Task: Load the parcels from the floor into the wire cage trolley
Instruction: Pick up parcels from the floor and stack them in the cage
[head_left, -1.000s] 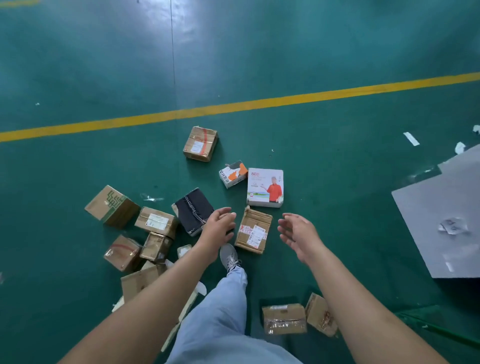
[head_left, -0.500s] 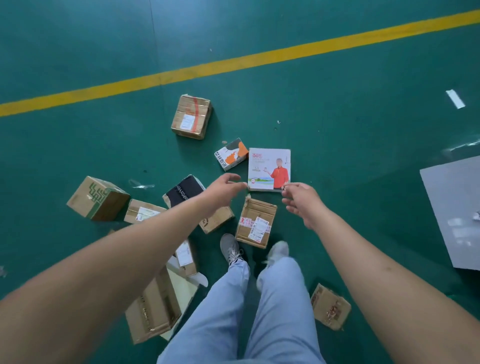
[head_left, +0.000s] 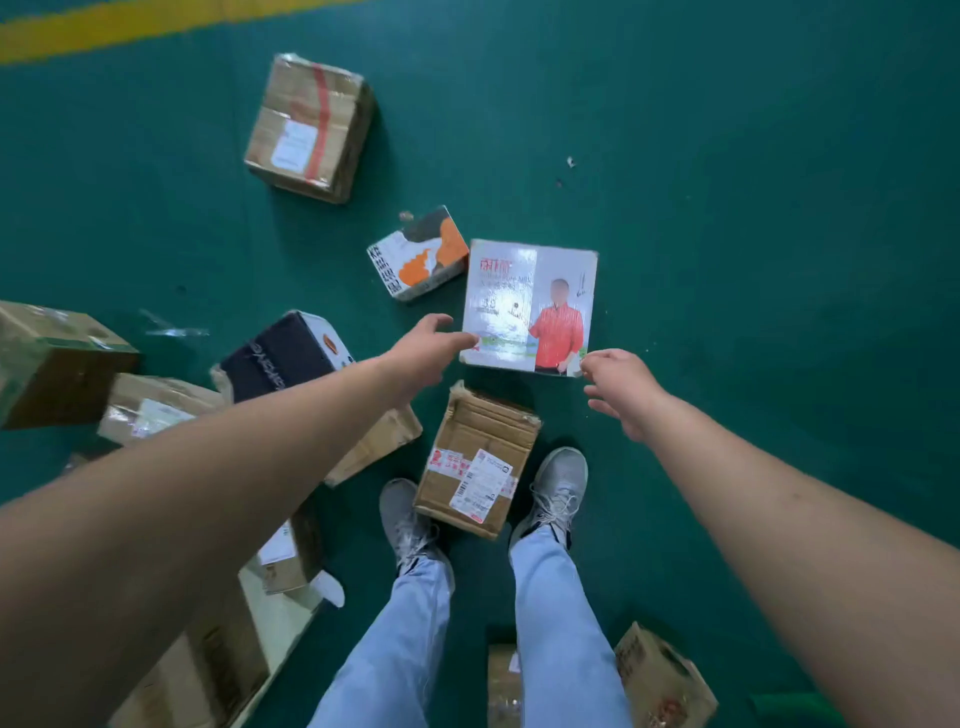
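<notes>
A flat white box (head_left: 530, 304) printed with a figure in red lies on the green floor ahead of me. My left hand (head_left: 423, 353) reaches to its near left corner, fingers extended and touching the edge. My right hand (head_left: 621, 387) is at its near right corner, fingers loosely curled, holding nothing. A brown parcel with labels (head_left: 478, 460) lies between my feet. Further off are a small orange-and-white box (head_left: 418, 254) and a taped brown box (head_left: 309, 127). No wire cage trolley is in view.
Several more cardboard parcels lie at the left, among them a black box (head_left: 283, 353) and a green-printed carton (head_left: 52, 364). Two brown boxes (head_left: 665, 680) sit behind my right leg. A yellow floor line (head_left: 104, 28) runs along the top left.
I have leaned down and forward, so the parcels look larger. Both hands have moved from above the labelled brown parcel out to the near corners of the white box.
</notes>
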